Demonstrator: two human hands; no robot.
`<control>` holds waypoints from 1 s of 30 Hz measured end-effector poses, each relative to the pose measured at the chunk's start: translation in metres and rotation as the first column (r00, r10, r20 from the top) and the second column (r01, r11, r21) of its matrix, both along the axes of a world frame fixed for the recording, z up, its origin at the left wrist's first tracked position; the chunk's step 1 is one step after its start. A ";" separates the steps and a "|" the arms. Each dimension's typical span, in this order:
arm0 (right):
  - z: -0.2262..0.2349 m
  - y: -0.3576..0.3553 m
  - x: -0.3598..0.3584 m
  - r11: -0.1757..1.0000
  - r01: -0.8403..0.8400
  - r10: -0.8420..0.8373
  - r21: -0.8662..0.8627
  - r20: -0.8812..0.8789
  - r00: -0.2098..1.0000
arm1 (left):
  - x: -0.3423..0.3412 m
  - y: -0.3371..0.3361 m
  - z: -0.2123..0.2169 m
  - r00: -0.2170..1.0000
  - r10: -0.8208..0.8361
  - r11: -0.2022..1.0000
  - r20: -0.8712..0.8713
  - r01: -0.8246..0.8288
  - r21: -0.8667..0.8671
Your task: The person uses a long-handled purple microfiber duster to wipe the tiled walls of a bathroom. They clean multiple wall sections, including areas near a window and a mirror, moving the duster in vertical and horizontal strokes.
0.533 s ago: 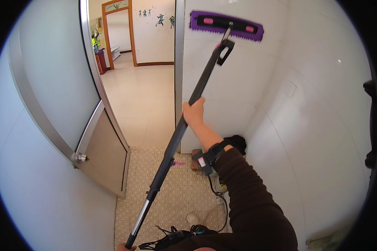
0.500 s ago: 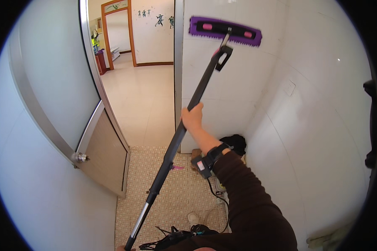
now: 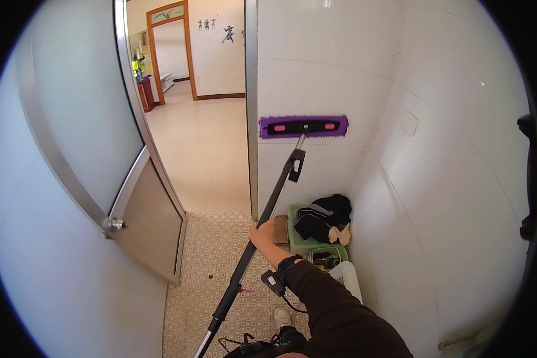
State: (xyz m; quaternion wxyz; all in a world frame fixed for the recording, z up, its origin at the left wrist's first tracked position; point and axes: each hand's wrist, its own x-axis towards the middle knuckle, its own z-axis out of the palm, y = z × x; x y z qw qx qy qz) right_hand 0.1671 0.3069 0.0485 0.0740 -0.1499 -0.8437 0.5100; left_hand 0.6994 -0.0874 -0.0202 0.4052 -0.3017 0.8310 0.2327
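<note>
A flat mop with a purple pad [image 3: 303,127] is pressed flat against the white tiled wall [image 3: 316,71], about mid-height. Its long black pole [image 3: 262,221] slants down to the lower left and leaves the picture at the bottom edge. My right hand [image 3: 262,231] is closed around the pole near its middle; the arm wears a dark sleeve and a black wrist strap with a small device [image 3: 273,280]. My left hand is out of view below the frame.
An open metal-framed door [image 3: 143,227] with a round knob [image 3: 118,224] stands to the left. In the corner sit a green basin [image 3: 293,230] holding dark clothes [image 3: 322,216] and a white bucket [image 3: 347,275]. The floor has small patterned tiles [image 3: 215,262]. A doorway opens onto a hall [image 3: 203,137].
The mop pad has slid down the wall from high up to mid-height. My right hand has come down with the pole.
</note>
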 end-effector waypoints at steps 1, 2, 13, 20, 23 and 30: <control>-0.007 0.000 0.002 1.000 -0.019 0.020 -0.011 0.093 0.996 | 0.002 0.004 0.003 1.000 0.013 1.000 0.002 -0.013 0.002; -0.012 0.000 0.002 0.999 -0.026 0.032 -0.043 0.133 0.991 | 0.004 0.007 0.006 1.000 0.024 1.000 0.002 -0.024 0.005; 0.056 0.003 -0.031 0.990 0.010 0.037 0.144 -0.322 0.946 | -0.028 0.015 -0.045 0.958 -0.034 0.999 -0.284 0.036 0.000; 0.241 0.023 -0.084 0.995 -0.028 -0.009 -0.101 -0.351 0.936 | -0.150 0.066 -0.009 0.817 0.115 0.986 -0.566 -0.022 0.168; 0.250 0.017 -0.085 0.999 0.043 -0.049 -0.024 -0.386 0.921 | -0.156 0.067 -0.016 0.839 0.123 0.980 -0.530 -0.018 0.199; 0.084 -0.041 -0.037 0.992 0.004 0.036 0.125 -0.314 0.949 | -0.017 -0.011 -0.092 0.977 0.018 0.994 -0.212 0.006 0.113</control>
